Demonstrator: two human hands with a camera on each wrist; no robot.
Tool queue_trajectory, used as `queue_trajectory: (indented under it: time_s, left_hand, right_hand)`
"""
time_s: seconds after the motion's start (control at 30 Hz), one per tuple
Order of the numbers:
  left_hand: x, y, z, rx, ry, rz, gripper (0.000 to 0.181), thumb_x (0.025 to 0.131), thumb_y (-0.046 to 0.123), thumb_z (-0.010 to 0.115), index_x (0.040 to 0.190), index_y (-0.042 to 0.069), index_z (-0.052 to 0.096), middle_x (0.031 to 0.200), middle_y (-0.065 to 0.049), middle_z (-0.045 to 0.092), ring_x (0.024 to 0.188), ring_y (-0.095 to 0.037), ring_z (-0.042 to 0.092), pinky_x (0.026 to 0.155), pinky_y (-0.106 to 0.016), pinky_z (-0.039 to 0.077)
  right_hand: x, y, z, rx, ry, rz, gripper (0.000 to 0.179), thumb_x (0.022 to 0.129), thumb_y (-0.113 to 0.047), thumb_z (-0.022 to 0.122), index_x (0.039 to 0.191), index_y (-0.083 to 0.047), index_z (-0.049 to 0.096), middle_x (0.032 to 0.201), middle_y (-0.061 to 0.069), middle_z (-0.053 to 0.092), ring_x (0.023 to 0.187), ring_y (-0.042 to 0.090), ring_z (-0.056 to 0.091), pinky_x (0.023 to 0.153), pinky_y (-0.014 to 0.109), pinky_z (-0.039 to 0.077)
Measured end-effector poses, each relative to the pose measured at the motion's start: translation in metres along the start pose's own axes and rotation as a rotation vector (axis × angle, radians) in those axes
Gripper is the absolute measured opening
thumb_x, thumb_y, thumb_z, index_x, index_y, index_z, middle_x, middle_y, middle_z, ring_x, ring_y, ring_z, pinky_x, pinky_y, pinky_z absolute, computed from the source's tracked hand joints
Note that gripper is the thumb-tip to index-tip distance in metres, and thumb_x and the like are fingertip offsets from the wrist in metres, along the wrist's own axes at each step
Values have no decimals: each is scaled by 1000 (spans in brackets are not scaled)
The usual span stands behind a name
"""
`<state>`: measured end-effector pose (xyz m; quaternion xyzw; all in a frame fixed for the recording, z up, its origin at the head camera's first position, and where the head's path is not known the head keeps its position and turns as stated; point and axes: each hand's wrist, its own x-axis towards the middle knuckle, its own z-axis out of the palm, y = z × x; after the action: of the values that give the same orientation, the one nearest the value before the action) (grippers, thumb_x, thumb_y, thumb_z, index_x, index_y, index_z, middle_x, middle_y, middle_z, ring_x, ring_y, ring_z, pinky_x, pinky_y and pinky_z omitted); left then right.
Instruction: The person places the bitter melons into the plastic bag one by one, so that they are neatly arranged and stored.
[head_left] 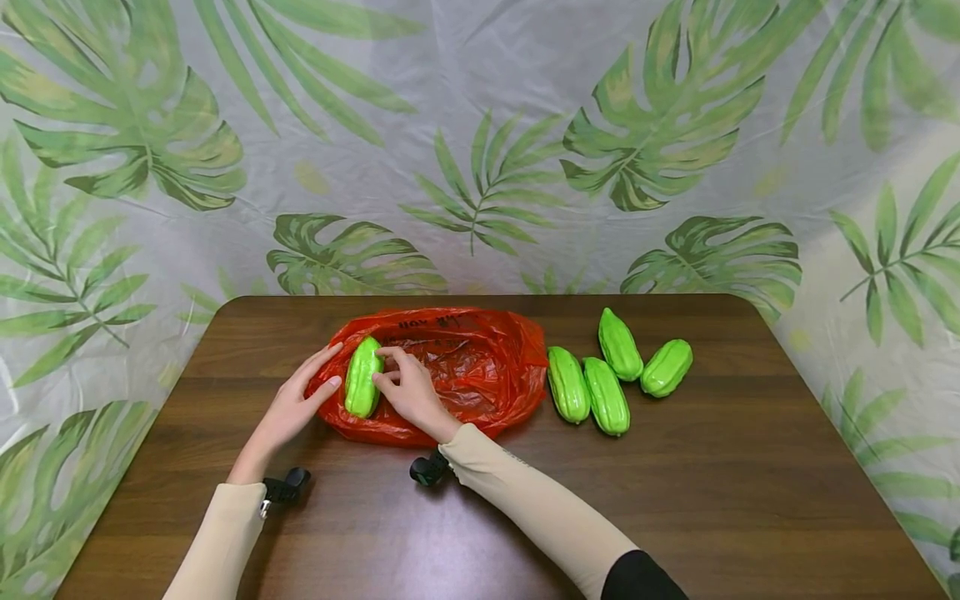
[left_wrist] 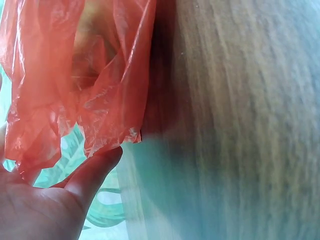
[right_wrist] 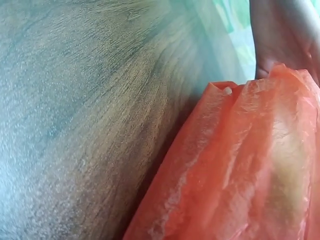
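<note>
A red plastic bag [head_left: 450, 433] lies with its mouth spread wide at the middle left of the table. Inside its left end, a bright green ridged fruit [head_left: 362, 379] lies lengthwise. My left hand [head_left: 291, 402] rests at the bag's left rim, thumb and fingers spread. In the left wrist view, my left thumb [left_wrist: 100, 175] touches the bag's crumpled edge. My right hand [head_left: 411, 387] reaches over the bag, its thumb and forefinger spread apart at the fruit's right side. Through the red plastic in the right wrist view shows a yellowish-green shape.
Several more such green fruits [head_left: 609, 396] lie on the brown wooden table [head_left: 720, 492] right of the bag. A leaf-patterned cloth [head_left: 510, 125] hangs behind the table's far edge. Dark cameras [head_left: 429, 468] are strapped to both wrists.
</note>
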<state>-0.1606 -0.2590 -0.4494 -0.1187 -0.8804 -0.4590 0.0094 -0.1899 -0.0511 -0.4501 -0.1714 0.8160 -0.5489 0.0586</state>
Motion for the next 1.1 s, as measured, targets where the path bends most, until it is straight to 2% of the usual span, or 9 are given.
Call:
queue_trajectory:
  time_s: [0.3, 0.83, 1.1]
  left_hand:
    - [0, -1, 0, -6, -1, -1, 54, 98, 25, 55, 148, 13, 37, 152, -22, 25, 137, -46, 23, 102, -68, 21]
    - [0, -1, -2, 4, 20, 46, 54, 97, 19, 57, 147, 10, 39, 151, -21, 28, 136, -44, 25, 103, -67, 23]
    - [0, 0, -1, -11, 20, 58, 54, 96, 17, 58, 147, 14, 39, 151, -19, 29, 137, -42, 25, 103, -67, 23]
  right_hand:
    - [-2, 3, -2, -30, -62, 28, 34, 95, -12, 59, 129, -7, 56, 116, 17, 59, 96, 22, 65, 78, 26, 52]
    - [-5, 3, -29, 24, -46, -12, 37, 96, -11, 58, 132, -5, 53, 119, 18, 60, 99, 27, 64, 80, 35, 52]
    - [-10, 4, -42, 45, -38, -16, 36, 96, -10, 57, 132, -5, 53, 118, 20, 60, 99, 28, 63, 80, 35, 52]
